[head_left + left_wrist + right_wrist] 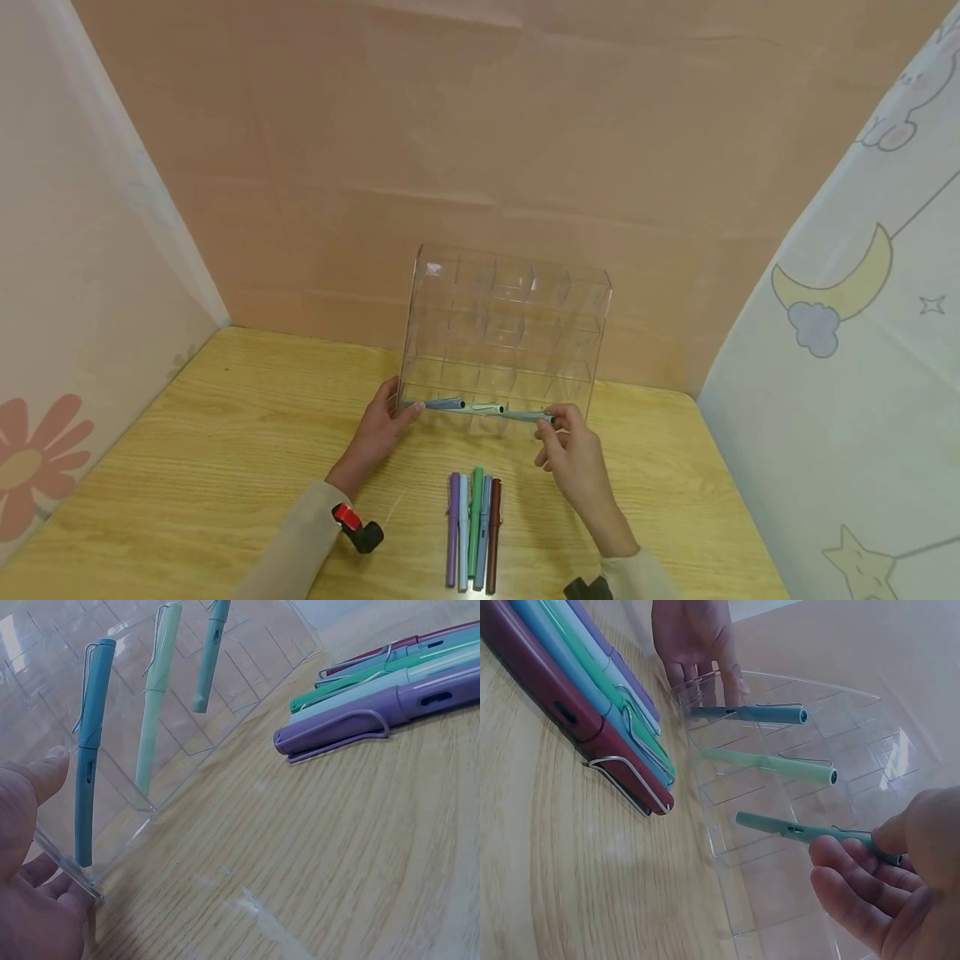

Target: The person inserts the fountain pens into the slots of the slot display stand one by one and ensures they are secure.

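Observation:
A clear acrylic rack (517,329) with many small compartments stands tilted at the back of the table. My left hand (378,429) grips its lower left corner, thumb in front and fingers beneath, as the left wrist view shows. In the bottom row lie a blue pen (95,705) by the left thumb and a pale green pen (156,694) beside it. My right hand (885,874) pinches the cap end of a teal-green pen (769,823) between thumb and fingers. The far end of that pen reaches into a bottom-row compartment; whether it touches the rack I cannot tell.
In front of the rack, side by side on the wooden table (247,467), lie a purple pen (452,537), a light blue pen (463,537), a green pen (476,521), a blue pen (483,533) and a dark red pen (494,537). A brown covering (480,150) hangs behind.

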A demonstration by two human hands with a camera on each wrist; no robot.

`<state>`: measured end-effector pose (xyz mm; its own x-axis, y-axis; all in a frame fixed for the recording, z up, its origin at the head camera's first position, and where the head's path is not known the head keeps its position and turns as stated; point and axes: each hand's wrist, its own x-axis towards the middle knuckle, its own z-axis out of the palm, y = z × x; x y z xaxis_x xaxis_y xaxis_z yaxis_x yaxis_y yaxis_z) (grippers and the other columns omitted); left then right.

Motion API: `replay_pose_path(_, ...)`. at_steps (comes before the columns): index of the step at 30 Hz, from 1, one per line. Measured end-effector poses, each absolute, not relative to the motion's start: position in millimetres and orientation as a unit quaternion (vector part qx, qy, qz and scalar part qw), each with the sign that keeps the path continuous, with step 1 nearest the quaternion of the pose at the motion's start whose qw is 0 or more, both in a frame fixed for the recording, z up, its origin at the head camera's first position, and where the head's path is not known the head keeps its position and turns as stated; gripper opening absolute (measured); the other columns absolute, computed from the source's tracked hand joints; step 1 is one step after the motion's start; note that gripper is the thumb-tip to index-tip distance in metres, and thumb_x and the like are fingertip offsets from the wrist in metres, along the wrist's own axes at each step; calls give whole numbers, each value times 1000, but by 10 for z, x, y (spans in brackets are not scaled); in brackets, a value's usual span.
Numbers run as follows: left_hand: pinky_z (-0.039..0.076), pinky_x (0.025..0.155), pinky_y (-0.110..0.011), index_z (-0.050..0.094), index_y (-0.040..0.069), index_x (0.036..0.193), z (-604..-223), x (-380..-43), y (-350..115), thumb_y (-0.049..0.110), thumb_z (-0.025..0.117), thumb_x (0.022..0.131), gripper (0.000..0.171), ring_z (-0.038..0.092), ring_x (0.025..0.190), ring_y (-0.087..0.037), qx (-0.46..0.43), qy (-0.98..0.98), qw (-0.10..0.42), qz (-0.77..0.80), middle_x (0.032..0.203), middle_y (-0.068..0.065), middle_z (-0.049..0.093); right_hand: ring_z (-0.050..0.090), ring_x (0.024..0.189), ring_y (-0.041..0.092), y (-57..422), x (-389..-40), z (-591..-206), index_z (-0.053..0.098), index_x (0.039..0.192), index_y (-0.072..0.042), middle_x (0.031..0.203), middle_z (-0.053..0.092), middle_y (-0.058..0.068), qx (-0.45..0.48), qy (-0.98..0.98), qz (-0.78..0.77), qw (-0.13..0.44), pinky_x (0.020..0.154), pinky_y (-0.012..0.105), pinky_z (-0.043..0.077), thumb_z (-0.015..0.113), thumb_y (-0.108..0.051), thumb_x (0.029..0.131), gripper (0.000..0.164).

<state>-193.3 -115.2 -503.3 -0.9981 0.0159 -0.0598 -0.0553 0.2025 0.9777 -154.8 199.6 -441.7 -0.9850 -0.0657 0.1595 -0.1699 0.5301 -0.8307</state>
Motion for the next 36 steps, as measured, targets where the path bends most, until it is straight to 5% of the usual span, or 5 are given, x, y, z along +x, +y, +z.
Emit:
replay_pose_path(6,31,129,-66,24,5,167,-5043,-1939,-1150,34,67,107,79,29,160,-51,-10,775,25,631,173,-26,29,73,64,31,1957,-1592,-4446,55,134,-1,111,73,27,71,-870,485,44,56,24,59,57,-17,111,27)
replay_pose_path(36,27,131,-65,23,6,167,-5056,-1948,-1151,31,65,108,77,28,162,-50,-18,775,28,632,174,-24,28,72,63,33,1887,-1705,-4511,56,132,-1,105,74,22,67,-879,471,38,51,21,52,57,-15,111,25)
